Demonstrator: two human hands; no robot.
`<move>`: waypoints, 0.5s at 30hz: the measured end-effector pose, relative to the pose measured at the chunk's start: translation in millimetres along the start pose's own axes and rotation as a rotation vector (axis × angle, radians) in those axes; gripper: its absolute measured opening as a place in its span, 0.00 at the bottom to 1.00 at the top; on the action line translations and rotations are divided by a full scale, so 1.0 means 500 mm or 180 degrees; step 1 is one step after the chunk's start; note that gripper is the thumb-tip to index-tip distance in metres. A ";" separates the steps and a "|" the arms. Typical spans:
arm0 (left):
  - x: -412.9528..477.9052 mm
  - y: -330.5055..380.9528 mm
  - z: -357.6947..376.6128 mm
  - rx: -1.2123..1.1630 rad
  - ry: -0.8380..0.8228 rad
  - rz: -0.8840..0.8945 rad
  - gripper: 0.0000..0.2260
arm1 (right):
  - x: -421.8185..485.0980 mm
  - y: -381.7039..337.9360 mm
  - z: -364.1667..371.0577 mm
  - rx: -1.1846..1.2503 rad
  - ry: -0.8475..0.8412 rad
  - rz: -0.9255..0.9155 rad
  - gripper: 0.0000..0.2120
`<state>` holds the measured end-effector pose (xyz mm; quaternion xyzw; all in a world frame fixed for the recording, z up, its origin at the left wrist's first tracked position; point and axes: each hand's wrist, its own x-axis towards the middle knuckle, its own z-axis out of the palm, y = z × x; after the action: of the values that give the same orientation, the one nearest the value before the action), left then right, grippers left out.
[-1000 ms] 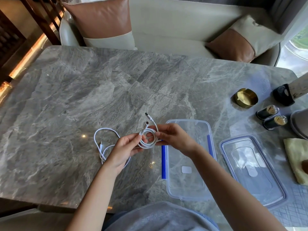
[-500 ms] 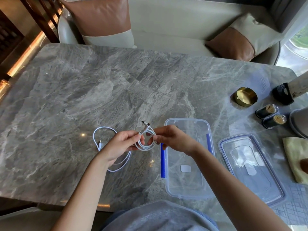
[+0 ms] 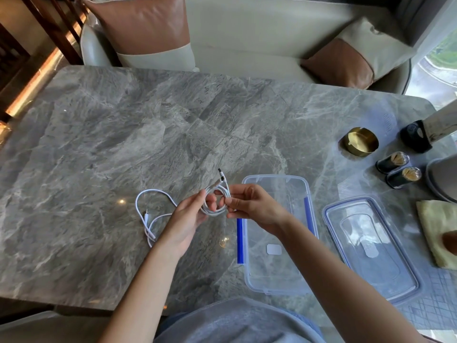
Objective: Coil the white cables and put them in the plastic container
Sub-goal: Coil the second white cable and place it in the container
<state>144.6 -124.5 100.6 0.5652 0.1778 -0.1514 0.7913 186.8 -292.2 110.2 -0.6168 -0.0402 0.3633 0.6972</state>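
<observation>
I see left hand, right hand, each grip pinching coiled white cable, connectors pointing away; container just right; worktop stretches wide left.

Two white cables: a coil at centre, a loose cable at 9 o'clock. Two hands, left hand and right hand. One container at 5 o'clock, one lid at 4. At 3 o'clock, one brass dish, two jars, one cloth. Two cushions at 11 and 1. One marble table.
</observation>
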 end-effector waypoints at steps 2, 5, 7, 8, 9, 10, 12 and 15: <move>-0.002 -0.008 0.004 0.0009 0.0093 0.0078 0.13 | -0.002 0.002 0.009 0.0004 0.0080 0.0029 0.09; 0.000 -0.015 0.009 0.0007 0.0361 0.0162 0.15 | -0.001 -0.001 0.032 0.0139 0.0711 0.0047 0.12; 0.003 -0.016 0.011 -0.0005 0.0446 0.0203 0.15 | 0.006 0.001 0.045 0.0247 0.1212 -0.0070 0.14; 0.004 -0.016 0.013 0.0008 0.0484 0.0233 0.15 | 0.008 0.002 0.050 0.0286 0.1363 -0.0139 0.14; 0.005 -0.016 0.015 0.0044 0.0553 0.0274 0.16 | 0.009 0.001 0.053 0.0310 0.1438 -0.0192 0.13; 0.007 -0.016 0.017 0.0086 0.0656 0.0314 0.16 | 0.008 -0.002 0.052 0.0307 0.1428 -0.0231 0.13; 0.011 -0.013 0.021 0.0116 0.0919 0.0367 0.16 | -0.001 -0.008 0.043 0.0211 0.1052 -0.0296 0.13; 0.017 -0.008 0.026 0.0152 0.1117 0.0444 0.15 | -0.020 -0.019 0.030 -0.0294 0.0135 -0.0189 0.13</move>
<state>151.9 -138.6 97.2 0.6125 0.2697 0.0006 0.7430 176.0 -285.1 126.1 -0.6544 -0.0604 0.3271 0.6791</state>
